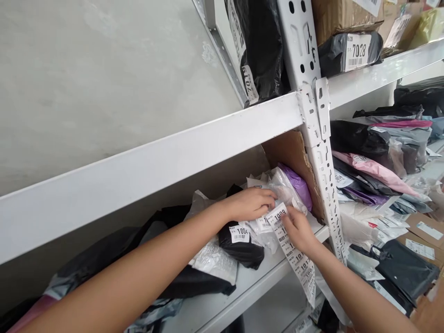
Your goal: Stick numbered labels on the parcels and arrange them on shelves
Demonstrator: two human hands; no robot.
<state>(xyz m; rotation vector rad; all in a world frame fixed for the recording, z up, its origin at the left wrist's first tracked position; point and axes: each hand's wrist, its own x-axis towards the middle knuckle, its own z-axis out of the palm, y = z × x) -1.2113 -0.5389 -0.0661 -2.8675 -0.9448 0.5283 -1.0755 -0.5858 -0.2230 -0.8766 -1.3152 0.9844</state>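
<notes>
A long strip of printed number labels (299,263) hangs down from my right hand (299,227), its top label reading 1009. The fingers of that hand are closed on the strip near its upper end. My left hand (252,203) reaches over clear plastic packages (282,182) on the shelf, fingers bent down on them; what lies under its fingertips is partly hidden. Below my left hand sits a black package (244,252) with a label reading 1004. A purple package (297,185) lies behind, against a cardboard panel (289,155).
A white shelf beam (149,166) crosses above my arms, meeting a perforated upright post (317,134) to the right. Beyond the post, the neighbouring shelf holds stacked bagged parcels (378,171). A black parcel labelled 7028 (336,55) rests on the upper shelf. More bags lie under my left arm.
</notes>
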